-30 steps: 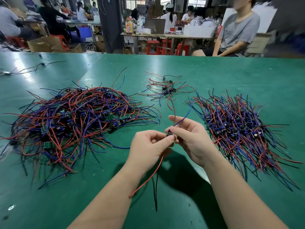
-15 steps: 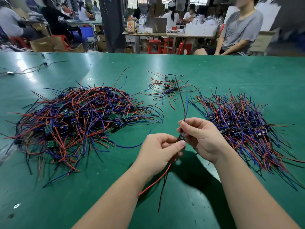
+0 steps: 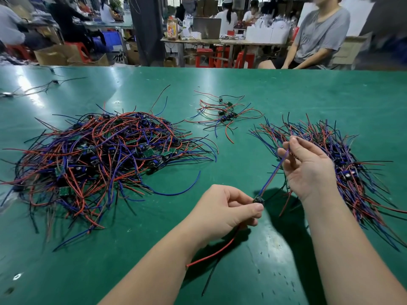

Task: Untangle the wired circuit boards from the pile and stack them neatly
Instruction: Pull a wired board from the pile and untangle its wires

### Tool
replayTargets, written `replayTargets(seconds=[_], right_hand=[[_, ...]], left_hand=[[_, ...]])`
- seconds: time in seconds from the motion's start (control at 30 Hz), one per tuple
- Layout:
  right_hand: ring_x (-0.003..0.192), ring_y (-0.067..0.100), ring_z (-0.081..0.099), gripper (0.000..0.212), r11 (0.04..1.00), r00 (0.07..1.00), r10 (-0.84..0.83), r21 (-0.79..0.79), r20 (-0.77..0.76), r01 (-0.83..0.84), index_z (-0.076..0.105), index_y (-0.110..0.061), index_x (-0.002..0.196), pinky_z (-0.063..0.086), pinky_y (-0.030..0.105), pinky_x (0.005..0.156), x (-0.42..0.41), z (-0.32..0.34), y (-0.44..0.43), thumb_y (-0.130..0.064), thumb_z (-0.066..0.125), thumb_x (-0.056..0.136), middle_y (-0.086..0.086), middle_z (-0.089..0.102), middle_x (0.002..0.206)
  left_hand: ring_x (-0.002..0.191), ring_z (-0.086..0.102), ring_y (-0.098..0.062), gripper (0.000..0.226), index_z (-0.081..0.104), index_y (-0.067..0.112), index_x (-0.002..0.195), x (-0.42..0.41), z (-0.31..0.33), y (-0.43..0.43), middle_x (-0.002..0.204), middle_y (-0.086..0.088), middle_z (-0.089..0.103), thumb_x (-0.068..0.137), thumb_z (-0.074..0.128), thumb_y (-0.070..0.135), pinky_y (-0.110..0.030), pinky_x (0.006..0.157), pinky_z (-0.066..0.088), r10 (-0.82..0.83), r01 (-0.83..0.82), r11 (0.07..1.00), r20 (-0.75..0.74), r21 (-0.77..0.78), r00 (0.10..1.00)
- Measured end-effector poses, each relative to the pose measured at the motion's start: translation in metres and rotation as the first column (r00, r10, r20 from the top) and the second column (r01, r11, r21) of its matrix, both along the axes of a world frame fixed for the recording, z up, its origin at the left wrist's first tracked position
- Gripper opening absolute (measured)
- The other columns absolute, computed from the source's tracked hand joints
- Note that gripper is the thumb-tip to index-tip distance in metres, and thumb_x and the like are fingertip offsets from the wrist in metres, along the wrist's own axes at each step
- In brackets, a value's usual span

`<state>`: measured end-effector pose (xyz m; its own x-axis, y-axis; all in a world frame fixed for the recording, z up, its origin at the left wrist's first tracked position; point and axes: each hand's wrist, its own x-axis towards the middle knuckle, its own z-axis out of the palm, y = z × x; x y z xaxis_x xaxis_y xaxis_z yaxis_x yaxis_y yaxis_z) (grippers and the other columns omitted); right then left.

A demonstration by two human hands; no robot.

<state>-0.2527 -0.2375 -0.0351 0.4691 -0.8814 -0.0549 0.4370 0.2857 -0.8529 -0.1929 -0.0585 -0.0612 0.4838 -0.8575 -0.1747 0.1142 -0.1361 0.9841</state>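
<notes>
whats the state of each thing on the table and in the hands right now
left hand, pinching the circuit board
right hand, pinching the blue wire
circuit board, held up, red wire dangling
blue wire, stretched straight between both hands
tangled pile, heaped at left, untouched
small cluster, lying loose, far middle
sorted stack, wires roughly aligned, at right

The left hand point(image 3: 222, 211) pinches a small circuit board point(image 3: 258, 199) between thumb and forefinger above the green table point(image 3: 286, 95). A blue wire point(image 3: 273, 173) runs taut from the board up to the right hand point(image 3: 308, 166), which pinches it near its end. A red wire point(image 3: 214, 253) and a black one hang below the left hand (both trailing toward the table). A tangled pile point(image 3: 99, 159) lies left, a combed stack point(image 3: 343, 164) right, and a small cluster point(image 3: 224, 113) lies farther back between them.
</notes>
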Motion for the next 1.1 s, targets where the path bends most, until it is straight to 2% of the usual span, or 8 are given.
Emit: replayTargets(seconds=[0.13,0.23,0.4,0.57,0.63,0.73,0.87,1.1], right_hand=[[0.042,0.009,0.054,0.023,0.986,0.986,-0.165,0.035,0.006,0.165,0.061,-0.016,0.077,0.038,0.015,0.042,-0.005,0.001,-0.007,-0.026,0.055,0.096,-0.001,0.058,0.051],[0.062,0.016,0.065,0.012,0.964,0.963,-0.263,0.017,-0.054,0.264,0.049,-0.024,0.094,0.050,0.022,0.054,-0.013,0.003,-0.012,-0.027,0.039,0.100,0.006,0.063,0.083],[0.067,0.013,0.051,0.021,0.876,0.909,-0.309,-0.457,-0.281,0.156,0.044,-0.028,0.088,0.043,0.027,0.059,-0.001,-0.001,0.026,-0.010,0.057,0.088,-0.002,0.053,0.080],[0.102,0.009,0.043,0.010,0.426,0.713,-0.581,-0.893,-0.391,-0.143,0.063,-0.029,0.090,0.027,0.033,0.091,0.011,-0.013,0.077,-0.032,0.066,0.082,-0.004,0.046,0.108],[0.092,0.004,0.048,0.004,0.312,0.783,-0.553,-0.942,-0.285,-0.122,0.064,-0.028,0.084,0.032,0.033,0.084,0.012,-0.011,0.087,-0.031,0.063,0.082,-0.007,0.051,0.098],[0.072,0.000,0.060,0.003,0.547,0.877,-0.209,-0.795,-0.433,-0.262,0.069,-0.024,0.088,0.047,0.018,0.072,0.016,-0.017,0.091,-0.024,0.067,0.086,-0.006,0.065,0.083],[0.075,0.012,0.070,0.015,0.788,0.873,-0.010,-0.541,-0.487,-0.293,0.074,-0.012,0.096,0.057,0.027,0.065,0.019,-0.025,0.084,-0.017,0.073,0.082,-0.002,0.074,0.085],[0.056,0.011,0.063,0.014,0.856,0.879,0.109,-0.406,-0.465,-0.321,0.074,-0.021,0.070,0.046,0.022,0.043,0.015,-0.026,0.079,-0.009,0.075,0.077,0.002,0.072,0.067]], left_hand=[[0.070,0.069,-0.011,0.010,0.067,0.016,0.081,-0.001,-0.001,0.002,0.084,-0.004,0.075,0.083,0.073,0.023,-0.015,0.057,0.047,-0.074,0.067,0.994,0.079,0.092,0.994],[0.062,0.068,-0.012,0.010,0.065,0.013,0.081,-0.004,-0.001,0.000,0.081,-0.003,0.075,0.084,0.071,0.020,-0.019,0.054,0.052,-0.013,0.016,0.999,-0.059,0.036,0.998],[0.056,0.067,-0.012,0.012,0.064,0.008,0.084,0.010,0.004,-0.003,0.076,-0.004,0.075,0.083,0.071,0.018,-0.019,0.047,0.050,0.290,-0.309,0.949,-0.204,-0.069,0.935],[0.057,0.068,-0.010,0.009,0.065,0.008,0.084,0.026,0.005,-0.001,0.073,-0.001,0.074,0.085,0.068,0.016,-0.019,0.048,0.052,0.485,-0.542,0.823,-0.288,-0.170,0.826],[0.057,0.068,-0.010,0.009,0.065,0.009,0.083,0.031,0.005,0.000,0.074,-0.001,0.074,0.086,0.067,0.017,-0.019,0.049,0.052,0.511,-0.593,0.781,-0.345,-0.196,0.787],[0.058,0.069,-0.011,0.006,0.065,0.009,0.084,0.032,0.004,0.001,0.072,-0.002,0.074,0.087,0.065,0.014,-0.019,0.050,0.052,0.483,-0.571,0.795,-0.355,-0.206,0.800],[0.068,0.070,-0.021,0.010,0.068,0.005,0.096,0.023,-0.001,-0.002,0.090,-0.011,0.074,0.089,0.061,0.003,-0.029,0.068,0.058,0.320,-0.376,0.904,-0.264,-0.202,0.910],[0.075,0.067,-0.022,0.022,0.069,0.004,0.110,0.015,-0.005,-0.001,0.108,-0.018,0.070,0.090,0.059,0.000,-0.031,0.077,0.057,0.165,-0.175,0.971,-0.072,-0.163,0.984]])
